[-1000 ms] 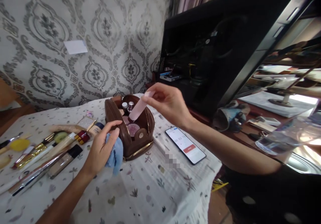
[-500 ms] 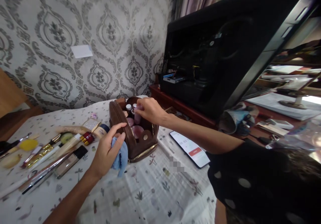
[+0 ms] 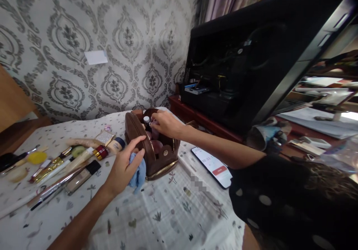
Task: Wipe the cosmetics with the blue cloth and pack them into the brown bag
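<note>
A brown makeup bag stands unzipped on the cloth, with pink containers and a white-capped bottle inside. My left hand rests against the bag's left side, its index finger and thumb spread apart and their tips touching the leather. Below that thumb, a blue cloth lies bunched against the bag. My right hand reaches into the opening from the right, its fingers closed on a pale purple tube. The lower end of the tube is partly hidden in the bag.
Brushes, a foundation bottle, a yellow sponge and other makeup lie at the left. A phone showing a timer lies right of the bag. Behind my right arm stands a large black television.
The view has shifted slightly, so everything sits a little to the right. My right hand and the tube are slightly lower in the bag. My left hand stays against its side.
</note>
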### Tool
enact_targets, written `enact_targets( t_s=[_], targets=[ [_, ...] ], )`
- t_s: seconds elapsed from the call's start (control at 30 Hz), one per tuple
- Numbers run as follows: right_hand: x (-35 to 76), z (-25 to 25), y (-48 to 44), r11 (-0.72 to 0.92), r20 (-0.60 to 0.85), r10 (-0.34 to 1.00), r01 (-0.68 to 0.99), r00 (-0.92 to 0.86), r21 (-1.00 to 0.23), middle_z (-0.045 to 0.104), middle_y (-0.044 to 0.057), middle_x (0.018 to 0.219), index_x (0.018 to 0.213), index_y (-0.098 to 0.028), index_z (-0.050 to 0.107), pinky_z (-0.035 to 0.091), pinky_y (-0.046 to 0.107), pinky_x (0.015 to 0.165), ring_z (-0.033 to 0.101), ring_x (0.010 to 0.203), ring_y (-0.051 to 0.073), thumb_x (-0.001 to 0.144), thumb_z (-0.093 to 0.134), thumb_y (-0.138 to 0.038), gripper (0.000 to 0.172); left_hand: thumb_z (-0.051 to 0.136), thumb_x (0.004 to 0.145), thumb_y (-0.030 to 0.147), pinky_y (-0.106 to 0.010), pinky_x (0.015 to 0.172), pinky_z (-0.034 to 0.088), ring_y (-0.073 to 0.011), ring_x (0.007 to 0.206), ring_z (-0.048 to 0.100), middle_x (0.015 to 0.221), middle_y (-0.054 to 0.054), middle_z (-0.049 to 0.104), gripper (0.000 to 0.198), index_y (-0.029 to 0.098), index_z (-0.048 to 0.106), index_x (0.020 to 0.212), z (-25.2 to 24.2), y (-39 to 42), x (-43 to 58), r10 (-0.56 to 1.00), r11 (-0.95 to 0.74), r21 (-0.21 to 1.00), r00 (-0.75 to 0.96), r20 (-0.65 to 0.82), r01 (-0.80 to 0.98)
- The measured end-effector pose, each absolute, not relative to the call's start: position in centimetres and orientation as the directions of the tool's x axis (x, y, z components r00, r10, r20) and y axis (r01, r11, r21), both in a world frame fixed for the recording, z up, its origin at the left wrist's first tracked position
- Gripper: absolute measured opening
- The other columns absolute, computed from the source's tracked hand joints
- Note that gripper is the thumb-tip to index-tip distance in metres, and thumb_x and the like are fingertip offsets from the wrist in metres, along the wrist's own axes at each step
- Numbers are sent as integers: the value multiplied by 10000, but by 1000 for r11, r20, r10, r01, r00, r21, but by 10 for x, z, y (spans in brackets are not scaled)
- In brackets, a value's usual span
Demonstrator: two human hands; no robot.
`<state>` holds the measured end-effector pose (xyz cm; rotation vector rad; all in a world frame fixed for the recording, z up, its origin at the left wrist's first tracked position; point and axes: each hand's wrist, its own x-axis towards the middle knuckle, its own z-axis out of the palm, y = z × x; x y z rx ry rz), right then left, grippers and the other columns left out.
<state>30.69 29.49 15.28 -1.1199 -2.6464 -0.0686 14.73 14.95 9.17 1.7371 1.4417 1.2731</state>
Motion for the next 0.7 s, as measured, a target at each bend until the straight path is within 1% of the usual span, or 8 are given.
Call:
enact_targets(
  t_s=[0.2,0.37,0.43,0.5,0.57,0.6,0.67,0.7],
  targets=[
    [311,152,293,725,270,681,679,-681,-114,681,151,1113,1069,-101,694,437,274,860,644,1034,217,920,580,-122,190,518,950,428,-215,560,361,-132,589,445,675,34,512,490,209,552,1388,91,150,145,947,-292,845,10,322,449],
    [315,159,290,739,293,670,652,-682,-171,685,127,1124,1107,-117,697,441,261,869,645,1032,205,845,642,-68,272,478,974,425,-217,584,365,-122,595,440,686,45,508,488,220,510,1416,91,150,144,949,-292,815,43,314,501],
    [318,161,284,742,357,664,636,-656,-212,694,110,1078,1036,-120,713,439,255,842,646,964,185,843,646,-66,211,469,980,427,-221,605,382,-124,612,462,697,42,521,485,224,502,1420,91,150,144,946,-299,805,49,320,513],
    [322,162,270,751,440,652,604,-617,-265,692,76,934,868,-126,709,428,242,756,626,828,152,878,621,-92,94,464,984,427,-228,629,401,-129,632,489,715,34,544,482,230,499,1422,91,151,143,944,-304,797,53,325,522],
    [328,157,250,775,526,625,541,-577,-326,629,24,741,694,-142,637,387,232,647,557,671,117,926,593,-161,238,467,984,416,-239,660,419,-136,656,513,736,26,571,468,238,505,1416,92,151,143,944,-304,793,55,326,528],
    [330,153,239,797,566,599,492,-567,-350,585,1,674,655,-152,598,366,230,614,519,622,106,943,582,-196,292,471,983,409,-243,673,425,-138,663,519,738,24,577,461,240,511,1410,92,151,144,944,-304,792,54,326,530],
    [336,140,216,851,660,524,372,-539,-371,507,-25,606,598,-167,513,331,228,570,454,563,88,974,556,-254,388,474,981,404,-249,671,427,-143,658,514,722,24,570,456,235,518,1403,93,151,144,943,-307,794,54,329,525],
    [338,132,205,877,674,481,311,-560,-367,492,-28,608,601,-172,494,324,228,557,438,554,85,987,537,-263,399,473,982,407,-250,659,423,-144,649,505,708,26,560,461,231,516,1406,93,151,144,942,-311,795,57,331,522]
  ],
)
